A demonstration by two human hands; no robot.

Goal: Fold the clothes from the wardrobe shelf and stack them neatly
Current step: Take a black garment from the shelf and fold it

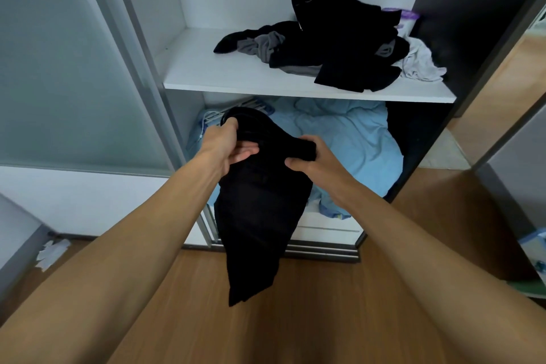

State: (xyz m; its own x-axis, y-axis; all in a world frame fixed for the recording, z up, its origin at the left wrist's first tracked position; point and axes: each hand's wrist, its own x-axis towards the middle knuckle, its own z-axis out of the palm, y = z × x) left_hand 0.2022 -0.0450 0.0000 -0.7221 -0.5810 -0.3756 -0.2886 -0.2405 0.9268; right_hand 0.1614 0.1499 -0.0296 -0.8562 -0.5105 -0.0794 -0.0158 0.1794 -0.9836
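A black garment (260, 216) hangs in the air in front of the wardrobe, below the shelf. My left hand (227, 145) grips its upper left edge. My right hand (310, 159) grips a bunched part at its upper right. The cloth droops down between my forearms toward the floor. On the white wardrobe shelf (236, 77) lies an unfolded heap of clothes (334, 47), mostly black with grey and white pieces, toward the right side.
Under the shelf a light blue blanket (348, 139) fills the lower compartment. A frosted sliding door (68, 68) stands at the left. The wooden floor (310, 304) lies below. White scraps (51, 253) lie at the left wall. A bag (536, 248) sits at the right edge.
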